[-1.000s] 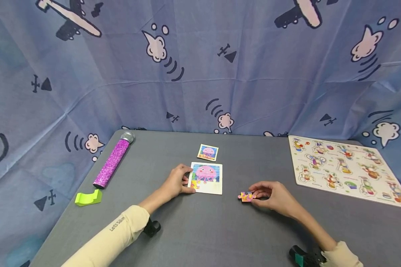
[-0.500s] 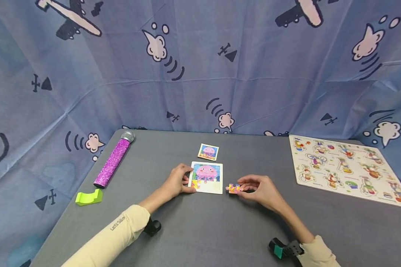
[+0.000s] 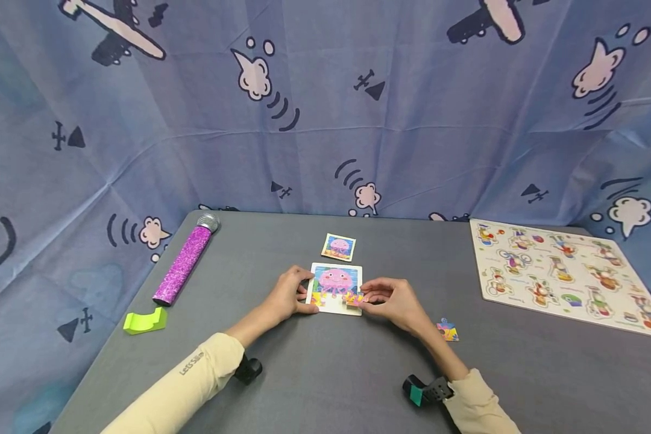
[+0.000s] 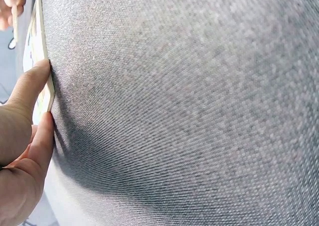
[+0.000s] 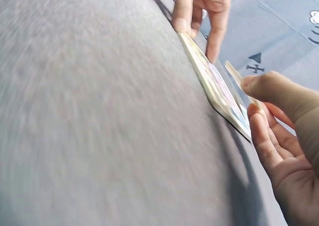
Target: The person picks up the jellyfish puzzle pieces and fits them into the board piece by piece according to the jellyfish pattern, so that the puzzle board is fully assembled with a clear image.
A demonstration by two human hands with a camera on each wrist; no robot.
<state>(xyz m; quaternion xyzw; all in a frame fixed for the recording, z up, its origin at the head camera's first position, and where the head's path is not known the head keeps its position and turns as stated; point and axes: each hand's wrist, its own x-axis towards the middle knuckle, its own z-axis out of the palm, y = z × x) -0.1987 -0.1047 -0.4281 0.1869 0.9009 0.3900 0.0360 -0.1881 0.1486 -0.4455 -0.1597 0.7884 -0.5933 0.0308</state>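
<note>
A square jigsaw tray [image 3: 335,281] with a pink jellyfish picture lies on the grey table, its lower right part bare. My left hand [image 3: 287,293] grips the tray's left side, thumb near the lower left corner and fingers higher up. Between thumb and fingertips my right hand [image 3: 393,303] pinches a pink and yellow jigsaw piece [image 3: 352,299], over the lower right of the tray. The right wrist view shows that piece [image 5: 233,74] tilted above the tray surface [image 5: 219,86]. Another jigsaw piece [image 3: 447,330], blue and yellow, lies partly behind the right forearm.
A small jellyfish picture card [image 3: 338,248] lies just behind the tray. At the left are a glittery purple microphone [image 3: 184,262] and a lime green stand [image 3: 144,321]. A large picture board [image 3: 561,274] lies at the right. A blue printed curtain [image 3: 304,108] hangs behind the table.
My right hand has moved left with the jigsaw piece, from beside the tray to over it. The blue and yellow piece has come into view by the forearm. The left hand stays put.
</note>
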